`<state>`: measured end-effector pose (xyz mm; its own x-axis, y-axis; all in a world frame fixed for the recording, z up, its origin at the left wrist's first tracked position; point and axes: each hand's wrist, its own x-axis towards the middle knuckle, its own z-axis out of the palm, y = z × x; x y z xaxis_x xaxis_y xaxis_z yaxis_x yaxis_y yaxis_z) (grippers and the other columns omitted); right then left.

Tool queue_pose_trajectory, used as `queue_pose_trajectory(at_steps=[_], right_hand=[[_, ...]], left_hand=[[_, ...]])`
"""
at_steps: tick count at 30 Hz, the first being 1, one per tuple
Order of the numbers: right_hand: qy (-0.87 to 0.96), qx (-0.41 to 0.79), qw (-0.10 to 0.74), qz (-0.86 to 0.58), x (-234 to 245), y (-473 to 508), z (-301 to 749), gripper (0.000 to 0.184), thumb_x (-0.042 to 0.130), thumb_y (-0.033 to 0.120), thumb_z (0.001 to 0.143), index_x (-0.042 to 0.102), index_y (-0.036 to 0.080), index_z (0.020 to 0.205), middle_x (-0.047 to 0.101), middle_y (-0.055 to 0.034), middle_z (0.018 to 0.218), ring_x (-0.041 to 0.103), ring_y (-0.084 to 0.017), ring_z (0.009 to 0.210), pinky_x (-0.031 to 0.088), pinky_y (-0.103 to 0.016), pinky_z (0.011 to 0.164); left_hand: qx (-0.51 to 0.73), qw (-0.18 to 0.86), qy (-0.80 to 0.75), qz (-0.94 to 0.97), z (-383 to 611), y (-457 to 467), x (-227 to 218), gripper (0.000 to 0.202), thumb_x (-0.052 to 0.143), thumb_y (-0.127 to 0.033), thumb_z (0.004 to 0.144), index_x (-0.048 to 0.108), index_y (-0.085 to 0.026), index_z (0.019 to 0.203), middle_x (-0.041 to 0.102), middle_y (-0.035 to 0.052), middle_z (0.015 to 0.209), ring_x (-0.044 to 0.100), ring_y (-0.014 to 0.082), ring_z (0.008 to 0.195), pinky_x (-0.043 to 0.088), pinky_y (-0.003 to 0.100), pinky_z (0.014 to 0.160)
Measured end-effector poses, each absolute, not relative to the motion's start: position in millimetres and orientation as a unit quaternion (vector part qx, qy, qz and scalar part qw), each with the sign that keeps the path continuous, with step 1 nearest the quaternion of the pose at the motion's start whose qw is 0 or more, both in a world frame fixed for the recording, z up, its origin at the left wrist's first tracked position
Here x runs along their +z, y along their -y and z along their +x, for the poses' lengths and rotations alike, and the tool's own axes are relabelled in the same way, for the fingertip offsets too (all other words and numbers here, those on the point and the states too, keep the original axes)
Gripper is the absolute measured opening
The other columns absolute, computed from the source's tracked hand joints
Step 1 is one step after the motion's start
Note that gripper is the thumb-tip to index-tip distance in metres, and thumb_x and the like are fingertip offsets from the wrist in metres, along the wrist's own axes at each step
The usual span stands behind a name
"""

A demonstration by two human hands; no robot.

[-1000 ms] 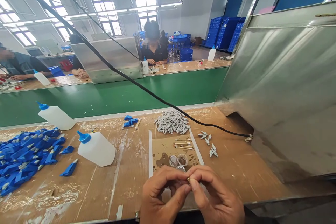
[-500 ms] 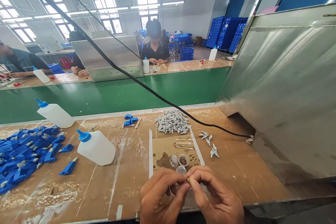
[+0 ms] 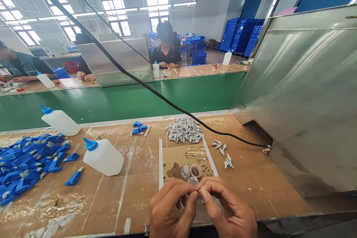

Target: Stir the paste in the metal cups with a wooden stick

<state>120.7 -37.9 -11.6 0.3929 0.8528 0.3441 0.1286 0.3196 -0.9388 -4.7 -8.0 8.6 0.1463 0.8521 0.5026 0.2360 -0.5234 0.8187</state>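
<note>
My left hand (image 3: 170, 207) and my right hand (image 3: 225, 205) meet at the near table edge, their fingertips pinching a tiny brass-coloured part (image 3: 199, 192) between them. The fingers hide most of it. Just beyond my hands, several small clear cups (image 3: 186, 171) holding dark liquid stand on a stained cardboard sheet (image 3: 174, 160). Thin wooden sticks (image 3: 196, 153) lie on the same sheet. A heap of small grey plastic parts (image 3: 184, 129) lies past the sheet, and a few loose grey parts (image 3: 224, 150) lie to its right.
Left of my hands stand a white glue bottle with a blue cap (image 3: 103, 157) and a heap of blue plastic parts (image 3: 25, 163). A steel panel (image 3: 301, 100) rises on the right, and a black cable (image 3: 178, 109) crosses the table. Co-workers sit beyond a green belt (image 3: 111, 100).
My hands stay pinched together on the tiny part, with only slight finger shifts. The whole view has tilted and shifted slightly.
</note>
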Motion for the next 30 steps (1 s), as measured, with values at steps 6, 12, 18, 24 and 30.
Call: queue_pose_trajectory(at_steps=[6,12,18,24,30], right_hand=[[0.471,0.277,0.66,-0.516,-11,38,120,0.018,0.064,0.032,0.091,0.07,0.023,0.077,0.069,-0.0032,0.082,0.067,-0.016,0.08,0.055,-0.022,0.075],[0.472,0.272,0.659,-0.518,-13,39,121,0.015,0.064,0.03,0.091,0.069,0.023,0.078,0.068,-0.0026,0.081,0.067,-0.016,0.08,0.055,-0.021,0.076],[0.469,0.274,0.671,-0.504,-14,40,119,0.013,0.064,0.029,0.091,0.071,0.024,0.08,0.07,-0.0018,0.084,0.068,-0.015,0.082,0.054,-0.02,0.077],[0.471,0.254,0.677,-0.505,-18,39,118,0.011,0.065,0.026,0.09,0.073,0.024,0.083,0.071,-0.003,0.086,0.069,-0.015,0.085,0.055,-0.021,0.079],[0.483,0.232,0.684,-0.496,-19,38,116,0.011,0.065,0.018,0.088,0.071,0.026,0.089,0.071,0.0004,0.088,0.07,-0.013,0.084,0.055,-0.019,0.081]], left_hand=[[0.519,0.32,-0.397,0.686,-4,7,11,0.011,0.067,-0.017,0.088,0.074,-0.023,0.083,0.07,-0.001,0.073,0.059,0.0114,0.063,0.045,0.02,0.061],[0.509,0.355,-0.392,0.679,-5,8,7,0.007,0.07,-0.021,0.087,0.075,-0.025,0.086,0.07,-0.0018,0.073,0.06,0.0109,0.063,0.044,0.019,0.061],[0.499,0.36,-0.399,0.68,-8,7,5,0.009,0.068,-0.022,0.09,0.076,-0.025,0.085,0.072,-0.001,0.075,0.061,0.0118,0.066,0.045,0.02,0.064],[0.496,0.36,-0.413,0.674,-7,7,5,0.009,0.068,-0.024,0.09,0.076,-0.026,0.085,0.072,-0.0018,0.074,0.061,0.0112,0.065,0.045,0.02,0.063],[0.494,0.349,-0.41,0.682,-7,7,0,0.009,0.067,-0.022,0.09,0.075,-0.025,0.086,0.072,-0.0019,0.075,0.061,0.011,0.065,0.045,0.02,0.063]])
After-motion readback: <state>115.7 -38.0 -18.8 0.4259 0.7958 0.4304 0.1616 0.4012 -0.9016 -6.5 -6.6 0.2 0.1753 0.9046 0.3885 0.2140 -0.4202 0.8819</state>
